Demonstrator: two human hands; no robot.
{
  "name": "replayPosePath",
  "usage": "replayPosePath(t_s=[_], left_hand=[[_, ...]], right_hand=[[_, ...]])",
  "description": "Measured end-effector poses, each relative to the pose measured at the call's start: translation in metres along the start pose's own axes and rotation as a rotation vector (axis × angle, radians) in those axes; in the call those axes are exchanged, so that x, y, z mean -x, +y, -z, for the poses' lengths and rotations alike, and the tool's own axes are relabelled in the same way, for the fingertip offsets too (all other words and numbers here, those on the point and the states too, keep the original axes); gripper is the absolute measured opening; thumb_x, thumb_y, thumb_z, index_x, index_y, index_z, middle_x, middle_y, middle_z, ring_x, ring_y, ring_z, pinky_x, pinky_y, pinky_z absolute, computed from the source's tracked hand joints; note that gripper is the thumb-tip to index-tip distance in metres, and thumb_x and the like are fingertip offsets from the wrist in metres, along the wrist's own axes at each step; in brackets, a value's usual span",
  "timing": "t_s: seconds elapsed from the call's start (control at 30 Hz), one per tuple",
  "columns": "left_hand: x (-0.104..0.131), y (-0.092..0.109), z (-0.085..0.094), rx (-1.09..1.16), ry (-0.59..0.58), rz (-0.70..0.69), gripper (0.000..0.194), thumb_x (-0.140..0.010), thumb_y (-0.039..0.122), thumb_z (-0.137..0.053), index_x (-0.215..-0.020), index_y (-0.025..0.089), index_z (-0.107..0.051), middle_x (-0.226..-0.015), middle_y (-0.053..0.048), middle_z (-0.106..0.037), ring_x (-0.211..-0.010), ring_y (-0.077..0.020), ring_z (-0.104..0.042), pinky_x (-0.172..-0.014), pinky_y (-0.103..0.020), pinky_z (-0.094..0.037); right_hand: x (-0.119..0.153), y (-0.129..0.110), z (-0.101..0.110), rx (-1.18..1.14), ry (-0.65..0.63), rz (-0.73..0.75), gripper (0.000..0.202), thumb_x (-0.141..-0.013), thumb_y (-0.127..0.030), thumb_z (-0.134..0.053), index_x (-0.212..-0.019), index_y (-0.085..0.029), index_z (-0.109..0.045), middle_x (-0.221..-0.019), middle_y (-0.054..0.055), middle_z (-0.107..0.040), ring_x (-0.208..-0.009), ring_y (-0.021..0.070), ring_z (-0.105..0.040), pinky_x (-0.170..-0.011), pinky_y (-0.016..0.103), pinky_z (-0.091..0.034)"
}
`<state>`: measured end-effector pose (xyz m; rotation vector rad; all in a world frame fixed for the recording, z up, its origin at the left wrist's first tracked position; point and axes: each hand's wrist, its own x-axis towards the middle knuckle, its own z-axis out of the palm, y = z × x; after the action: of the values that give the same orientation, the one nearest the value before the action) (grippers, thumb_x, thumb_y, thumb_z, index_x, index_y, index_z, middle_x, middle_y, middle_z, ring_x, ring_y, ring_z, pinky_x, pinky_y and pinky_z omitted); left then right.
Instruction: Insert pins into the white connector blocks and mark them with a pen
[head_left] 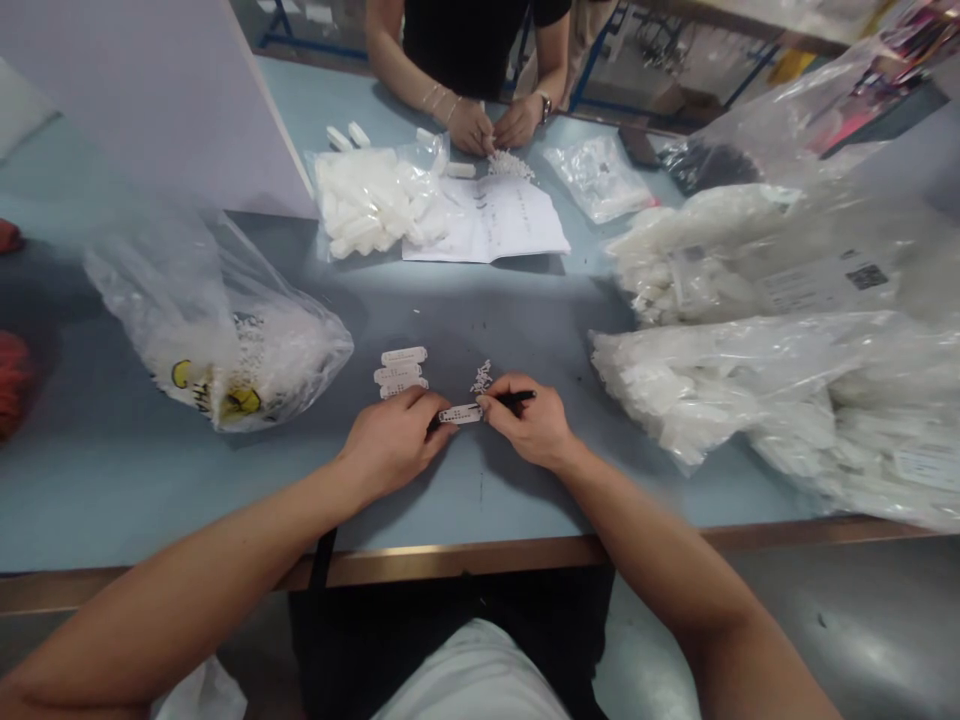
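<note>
My left hand [397,438] pinches the left end of a small white slotted plate [460,413] just above the blue table. At the plate's right end is my right hand [531,420], closed around a thin black tool [519,397] whose back end points right. The tool's tip is too small to make out. A little pile of tiny white parts [481,377] lies just beyond the plate. Three similar white plates [399,373] rest in a column beyond my left hand, the nearest one partly hidden by it.
Across the table [450,300], a person's hands [491,128] work over small white parts beside a paper sheet [517,220] and a bag of white pieces [379,205]. Clear bags stand left [262,360] and right [675,385]. The metal table edge [465,562] is near my body.
</note>
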<state>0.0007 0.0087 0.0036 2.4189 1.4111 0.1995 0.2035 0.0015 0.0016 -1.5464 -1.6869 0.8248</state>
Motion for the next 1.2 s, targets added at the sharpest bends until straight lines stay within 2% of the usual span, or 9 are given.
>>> replayPosePath(t_s=[0.23, 0.47, 0.7, 1.2], left_hand=[[0.0001, 0.0003, 0.0008, -0.004, -0.011, 0.017, 0.029, -0.089, 0.044, -0.048, -0.104, 0.024, -0.062, -0.101, -0.005, -0.065, -0.087, -0.0203, -0.063, -0.07, -0.03, -0.048], [0.0, -0.0002, -0.0004, -0.009, -0.001, 0.007, 0.031, -0.09, 0.046, -0.046, -0.104, 0.023, -0.062, -0.1, -0.005, -0.065, -0.086, -0.02, -0.063, -0.07, -0.029, -0.048], [-0.0001, -0.0001, 0.0005, -0.011, -0.01, 0.025, 0.03, -0.089, 0.043, -0.048, -0.106, 0.024, -0.062, -0.101, -0.005, -0.065, -0.088, -0.0199, -0.063, -0.072, -0.029, -0.048], [0.0004, -0.0015, -0.0008, -0.006, 0.009, -0.011, 0.028, -0.089, 0.043, -0.048, -0.104, 0.024, -0.062, -0.099, -0.004, -0.065, -0.085, -0.0199, -0.063, -0.069, -0.03, -0.048]], right_hand=[[0.0004, -0.0011, 0.0001, 0.053, -0.045, 0.052, 0.015, -0.079, -0.034, -0.058, -0.074, -0.021, -0.065, -0.065, -0.001, -0.063, -0.058, 0.0108, -0.054, -0.058, 0.021, -0.041], [0.0016, -0.0022, -0.0002, 0.13, -0.102, 0.174, 0.018, -0.083, -0.032, -0.054, -0.075, -0.02, -0.063, -0.069, 0.0, -0.063, -0.062, 0.0112, -0.055, -0.062, 0.022, -0.042], [0.0008, 0.0003, 0.0024, -0.011, 0.041, -0.043, 0.018, -0.079, -0.037, -0.059, -0.074, -0.02, -0.065, -0.064, -0.001, -0.064, -0.057, 0.011, -0.054, -0.055, 0.022, -0.041], [0.0004, 0.0002, 0.0019, 0.004, 0.018, -0.014, 0.015, -0.077, -0.035, -0.06, -0.072, -0.021, -0.066, -0.065, -0.001, -0.064, -0.059, 0.0118, -0.056, -0.058, 0.023, -0.042]])
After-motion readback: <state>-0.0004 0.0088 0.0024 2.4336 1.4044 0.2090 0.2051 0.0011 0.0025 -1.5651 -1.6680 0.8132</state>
